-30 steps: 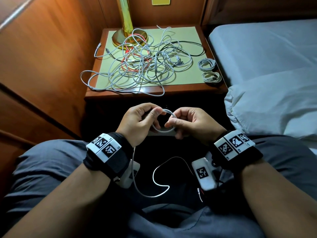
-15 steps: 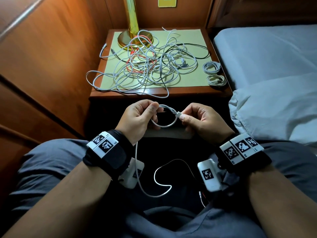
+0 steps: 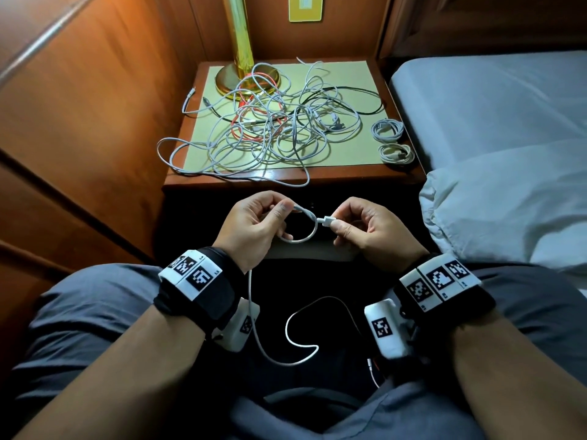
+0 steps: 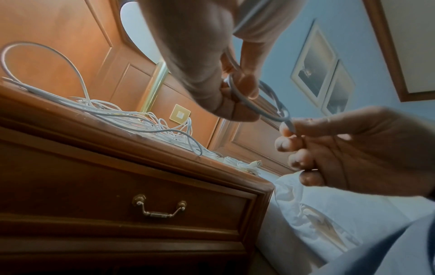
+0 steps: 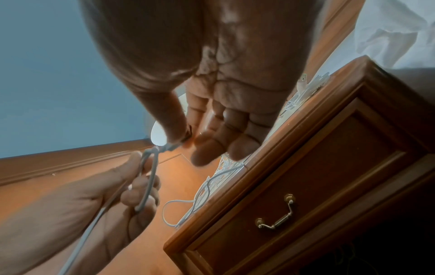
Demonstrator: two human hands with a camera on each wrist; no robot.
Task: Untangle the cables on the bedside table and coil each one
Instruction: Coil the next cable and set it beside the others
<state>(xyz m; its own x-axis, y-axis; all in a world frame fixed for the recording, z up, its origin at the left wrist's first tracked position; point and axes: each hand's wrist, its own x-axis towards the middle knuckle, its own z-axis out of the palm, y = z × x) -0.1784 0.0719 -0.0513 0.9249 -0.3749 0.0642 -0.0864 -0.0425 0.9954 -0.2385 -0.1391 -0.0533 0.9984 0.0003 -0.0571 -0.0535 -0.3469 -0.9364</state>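
Observation:
A white cable (image 3: pixel 305 231) forms one small loop between my hands above my lap. My left hand (image 3: pixel 287 207) pinches the top of the loop (image 4: pixel 270 104) between thumb and forefinger. My right hand (image 3: pixel 338 224) pinches the cable's white plug (image 3: pixel 327 221), just right of the loop. The rest of this cable (image 3: pixel 286 354) hangs from the left hand and curls over my lap. A tangle of white, red and black cables (image 3: pixel 276 128) lies on the bedside table (image 3: pixel 349 179). Two coiled white cables (image 3: pixel 387 130) (image 3: pixel 395 153) sit at the table's right edge.
A brass lamp base (image 3: pixel 232 81) stands at the back of the table under part of the tangle. One loop (image 3: pixel 165 150) hangs over the left edge. Wooden panelling is to the left, with the bed (image 3: pixel 492 106) and pillow (image 3: pixel 508 201) to the right. The drawer handle (image 4: pixel 160 210) faces me.
My right hand has drawn the plug end out of the loop to the right, and the hands have moved slightly apart. The loop is now smaller and hangs from the left fingers.

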